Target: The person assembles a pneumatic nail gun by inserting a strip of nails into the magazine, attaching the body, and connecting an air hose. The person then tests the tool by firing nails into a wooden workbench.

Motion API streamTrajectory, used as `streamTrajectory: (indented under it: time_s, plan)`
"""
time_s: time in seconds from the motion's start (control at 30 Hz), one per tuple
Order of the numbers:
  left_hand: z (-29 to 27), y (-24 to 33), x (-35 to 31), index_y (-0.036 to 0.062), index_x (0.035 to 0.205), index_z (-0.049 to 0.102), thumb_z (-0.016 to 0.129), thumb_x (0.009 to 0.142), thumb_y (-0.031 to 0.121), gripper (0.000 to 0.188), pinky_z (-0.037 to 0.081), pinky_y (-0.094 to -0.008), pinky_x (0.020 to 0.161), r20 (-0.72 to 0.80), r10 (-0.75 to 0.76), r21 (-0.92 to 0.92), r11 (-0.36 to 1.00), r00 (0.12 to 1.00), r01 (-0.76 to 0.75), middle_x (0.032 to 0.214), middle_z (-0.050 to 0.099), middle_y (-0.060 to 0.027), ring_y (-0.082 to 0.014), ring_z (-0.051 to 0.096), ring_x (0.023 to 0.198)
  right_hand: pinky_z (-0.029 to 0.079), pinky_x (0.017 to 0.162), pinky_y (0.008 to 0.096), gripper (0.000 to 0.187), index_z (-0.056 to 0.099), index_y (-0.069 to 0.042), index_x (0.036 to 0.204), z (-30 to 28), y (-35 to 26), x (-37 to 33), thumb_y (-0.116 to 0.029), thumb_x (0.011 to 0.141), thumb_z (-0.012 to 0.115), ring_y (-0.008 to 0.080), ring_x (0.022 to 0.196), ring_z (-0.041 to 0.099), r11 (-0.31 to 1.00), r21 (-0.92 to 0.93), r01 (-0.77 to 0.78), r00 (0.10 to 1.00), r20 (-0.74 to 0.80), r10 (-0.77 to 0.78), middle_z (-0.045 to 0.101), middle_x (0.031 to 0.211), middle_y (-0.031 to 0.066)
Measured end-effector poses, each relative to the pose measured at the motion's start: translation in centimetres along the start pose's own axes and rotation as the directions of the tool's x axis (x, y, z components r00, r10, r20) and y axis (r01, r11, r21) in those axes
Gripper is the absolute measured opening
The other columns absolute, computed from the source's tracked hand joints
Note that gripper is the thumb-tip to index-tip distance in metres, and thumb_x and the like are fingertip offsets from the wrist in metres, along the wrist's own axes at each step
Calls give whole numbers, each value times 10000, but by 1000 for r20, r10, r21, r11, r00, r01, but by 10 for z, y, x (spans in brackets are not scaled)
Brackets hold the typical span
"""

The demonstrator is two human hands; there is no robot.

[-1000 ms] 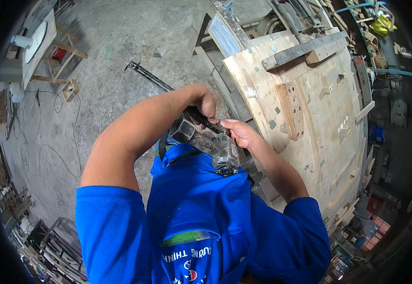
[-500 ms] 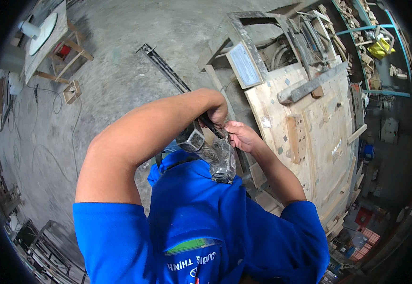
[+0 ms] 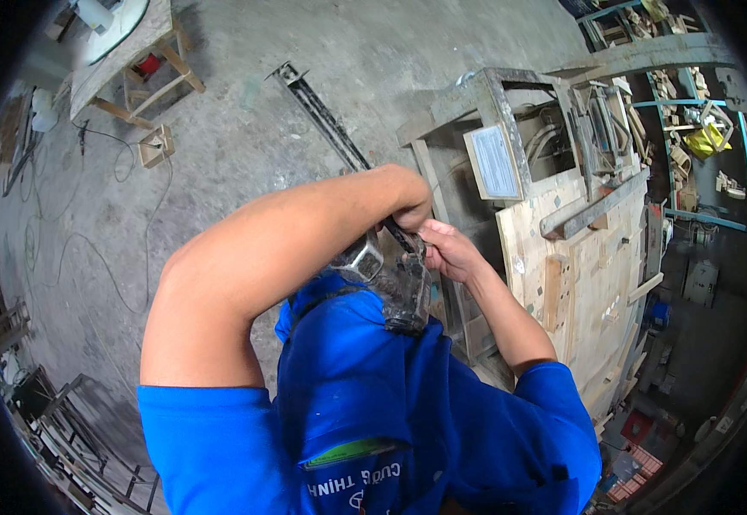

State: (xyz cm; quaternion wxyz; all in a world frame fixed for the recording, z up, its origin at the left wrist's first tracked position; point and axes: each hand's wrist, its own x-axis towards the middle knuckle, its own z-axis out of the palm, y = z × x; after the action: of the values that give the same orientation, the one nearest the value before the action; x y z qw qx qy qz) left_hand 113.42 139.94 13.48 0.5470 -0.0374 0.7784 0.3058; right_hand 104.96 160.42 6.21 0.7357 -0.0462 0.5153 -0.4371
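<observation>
A worn black and grey nail gun (image 3: 408,296) rests against my blue shirt, its long dark magazine (image 3: 330,116) slanting away to the upper left over the floor. My left hand (image 3: 409,204) is bent sharply at the wrist over the magazine and closed around the tool; most of its fingers are hidden behind the hand and forearm. On the other side, my right hand (image 3: 449,251) is closed in a pinch at the side of the nail gun, close to the left fingers. Whatever lies between those right fingertips is too small to make out.
A pale wooden workbench (image 3: 532,227) stands on my right, with a metal bar (image 3: 596,206) and wood blocks. Beyond it is a metal machine frame (image 3: 485,112). A small wooden box (image 3: 155,146) and a cable lie on the floor at left, near a wooden table (image 3: 103,77).
My view has turned, so the bench and floor sit farther right and lower. Both hands keep nearly the same hold at the nail gun, with the right hand still pinched.
</observation>
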Motion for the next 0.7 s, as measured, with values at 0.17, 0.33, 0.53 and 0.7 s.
streamTrajectory:
  time_s: [0.17,0.33,0.53,0.7]
  plan:
    - [-8,-28,-58,47,1018,783,612,967,241,263,586,-410,706,-225,-39,22,999,973,45,873,786,-83,-211,746,686,638,602,307,202,620,-82,1091,35,-34,10,-284,1079,630,140,794,741,991,-20,130,990,-47,-131,736,952,48]
    - [-13,-83,-102,102,1216,755,662,1009,349,336,568,-370,699,-426,54,-347,912,903,-219,871,793,-91,-213,750,684,589,559,259,213,646,-62,1060,71,-86,33,-275,1068,659,81,745,667,914,-245,324,931,-86,-354,690,901,16]
    - [-40,-142,-128,227,1357,704,694,998,309,369,564,-441,828,-776,87,-190,912,624,-364,1003,802,-100,-294,765,974,547,555,213,192,661,-39,1073,102,-163,75,-230,1071,651,47,768,645,759,-438,481,847,7,-532,691,901,2]
    - [-114,-179,-165,255,1329,728,666,1011,318,330,569,-475,833,-835,-40,-174,966,549,-194,1048,790,-123,-351,756,964,550,687,230,127,632,-10,1117,107,-251,135,-122,1061,654,53,850,650,700,-458,549,814,101,-572,698,956,20]
